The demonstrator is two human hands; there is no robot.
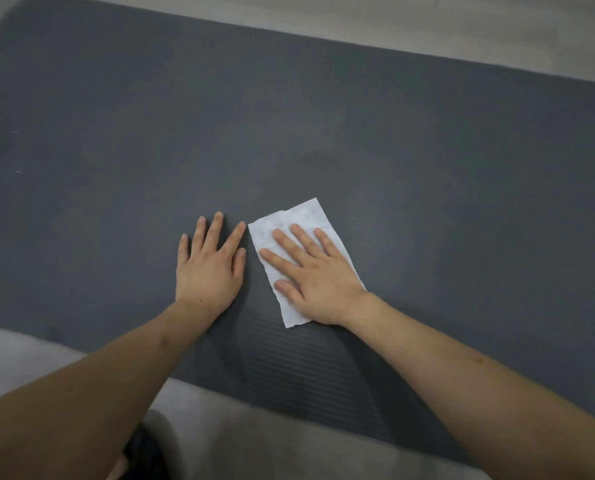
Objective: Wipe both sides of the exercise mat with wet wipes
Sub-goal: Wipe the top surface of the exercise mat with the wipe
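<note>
A dark grey ribbed mat (323, 133) lies flat on a pale floor (462, 26) and fills most of the frame, running from the upper left to the right edge; its near edge crosses the lower part of the frame on a slant, and one rounded corner shows at the upper left. A white wipe (303, 220), unfolded and slightly creased, lies on the mat just right of the frame's centre, its long side tilted toward the upper right. The right hand (316, 275) rests palm down on the wipe, fingers straight and somewhat spread, covering its lower right portion; the wipe's upper end and left margin remain exposed. The left hand (209, 268) lies palm down on the bare mat just beside the wipe's left edge, fingers straight and slightly fanned, holding nothing; whether its forefinger touches the wipe cannot be told. Both forearms are bare and enter from the bottom corners. A fainter, lighter patch shows on the mat surface above the wipe, near mid-frame. A dark, blurred shape (147, 452) sits at the bottom edge, left of centre; what it is cannot be told.
</note>
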